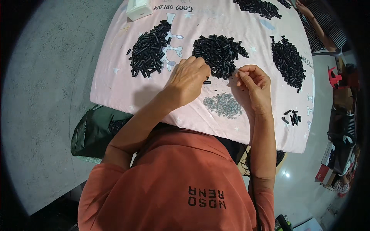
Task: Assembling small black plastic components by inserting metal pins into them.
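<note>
- One tabletop (pixel 111 82), covered in pale pink cloth, its near edge against one person in an orange shirt (pixel 165 181);
- One other person (pixel 322 32), partly in view, beyond the right edge toward the far right corner;
- One dark green bag (pixel 94 129), below the near left corner;
- Five piles of short black pieces, too dense to count singly: one toward the left edge (pixel 148 50), one in the middle (pixel 219 54), one along the right edge (pixel 288 63), two farthest from the near edge (pixel 258 8), the last only partly in view;
- Two bare hands: the left hand (pixel 190 79) had its fingers curled down beside the middle pile; the right hand (pixel 252 82) had thumb and forefinger drawn close together at that pile's right side; whether either grasped a piece I could not tell;
- One white box (pixel 139 10), near the far left part of the tabletop;
- One heap of small clear pieces (pixel 223 105), uncounted, between the middle pile and the near edge;
- One loose cluster (pixel 293 118), roughly a dozen overlapping black pieces, toward the near right corner;
- One separate black piece (pixel 207 82), just beside the left fingers.
</note>
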